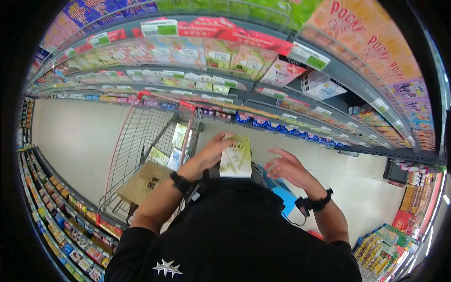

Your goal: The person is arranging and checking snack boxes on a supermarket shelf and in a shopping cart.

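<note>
A pale green and white Pocky box [236, 159] is held close in front of my body. My left hand [217, 149] grips it at its upper left edge, thumb and fingers closed on it. To the right of the box, my right hand [287, 168] hangs in the air with its fingers apart, touching nothing. A wire shopping cart [136, 136] with red trim stands at my left. Inside the cart lie several snack boxes [159, 156] and a brown cardboard carton [144, 182].
Ahead runs a long shelf [310, 56] stocked with Pocky boxes, with price tags along its edges. Another product shelf [70, 211] curves along the lower left. At the lower right is a stack of packaged goods [385, 244]. Pale floor [80, 127] lies between the shelves.
</note>
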`<action>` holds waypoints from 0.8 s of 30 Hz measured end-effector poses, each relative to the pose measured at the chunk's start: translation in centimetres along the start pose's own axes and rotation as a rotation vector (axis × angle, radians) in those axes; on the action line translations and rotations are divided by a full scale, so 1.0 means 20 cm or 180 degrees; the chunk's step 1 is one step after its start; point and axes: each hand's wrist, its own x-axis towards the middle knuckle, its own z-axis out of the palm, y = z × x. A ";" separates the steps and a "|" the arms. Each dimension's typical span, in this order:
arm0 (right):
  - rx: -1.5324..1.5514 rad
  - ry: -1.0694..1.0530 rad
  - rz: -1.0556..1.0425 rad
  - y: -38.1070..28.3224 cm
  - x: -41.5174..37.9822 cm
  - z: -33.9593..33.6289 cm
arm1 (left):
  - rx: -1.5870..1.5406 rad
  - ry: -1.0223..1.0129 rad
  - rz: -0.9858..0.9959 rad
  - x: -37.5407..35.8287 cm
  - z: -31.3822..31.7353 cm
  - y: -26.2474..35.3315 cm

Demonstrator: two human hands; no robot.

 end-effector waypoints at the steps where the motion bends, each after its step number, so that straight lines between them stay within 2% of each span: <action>1: 0.0014 -0.0048 0.0026 -0.04 0.03 0.01 | 0.0083 0.0066 -0.0109 0.02 0.06 0.03; 3: 0.0568 -0.0322 0.0193 -0.08 0.06 0.03 | 0.0093 0.0219 -0.0086 0.06 0.17 0.01; 9: 0.0635 -0.0188 0.0153 -0.07 0.08 -0.12 | 0.0071 0.0586 -0.0006 0.14 0.37 -0.11; 13: 0.0541 -0.0384 0.0164 -0.08 0.02 -0.21 | 0.0018 0.0637 0.0131 0.14 0.49 -0.15; 15: -0.0082 -0.0157 0.0015 -0.07 0.02 -0.22 | 0.0290 0.0860 0.0607 0.14 0.53 -0.17; 16: -0.0126 -0.0188 0.0042 -0.05 0.02 -0.22 | 0.0247 0.0885 0.0642 0.14 0.52 -0.18; 18: -0.0839 0.0058 -0.0237 0.00 0.05 -0.24 | 0.1019 0.0952 0.0827 0.17 0.47 -0.18; 20: -0.0969 0.0015 -0.0157 0.04 0.11 -0.26 | 0.1127 0.0810 0.0864 0.21 0.39 -0.17; 22: -0.1619 0.0202 -0.0443 0.09 0.21 -0.27 | 0.1743 0.0489 0.1019 0.22 0.32 -0.15; 24: -0.1891 0.0299 -0.0537 0.13 0.34 -0.31 | 0.1764 0.0511 0.1130 0.25 0.27 -0.13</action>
